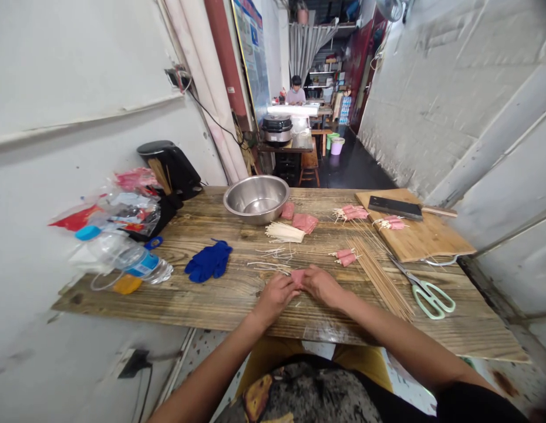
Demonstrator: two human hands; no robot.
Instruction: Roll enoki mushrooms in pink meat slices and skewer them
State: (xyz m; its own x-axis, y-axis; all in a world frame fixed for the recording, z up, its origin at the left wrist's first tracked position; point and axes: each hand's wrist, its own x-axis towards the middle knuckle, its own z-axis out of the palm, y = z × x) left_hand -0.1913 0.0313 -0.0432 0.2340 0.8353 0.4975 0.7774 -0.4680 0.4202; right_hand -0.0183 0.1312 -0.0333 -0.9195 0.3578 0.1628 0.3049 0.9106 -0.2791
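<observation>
Between my two hands, at the front of the wooden table, lies a pink slice of meat [298, 278]. My left hand [278, 295] has its fingers closed on the slice's left side, while my right hand [322, 285] pinches it from the right. Just beyond them are loose enoki mushroom strands [273, 267] and a thicker enoki bundle [285, 231]. Flat pink meat slices [304, 222] are stacked behind the bundle. To the right sit finished-looking meat rolls [345, 257] with enoki ends poking out, beside a spread of bamboo skewers [383, 279].
A steel bowl [256, 200] stands at the back. Blue gloves [208, 260] and a water bottle [127, 255] are on the left. Scissors [425, 291] and a cutting board [435, 238] with a cleaver [396, 207] occupy the right. A person [295, 93] sits in the background.
</observation>
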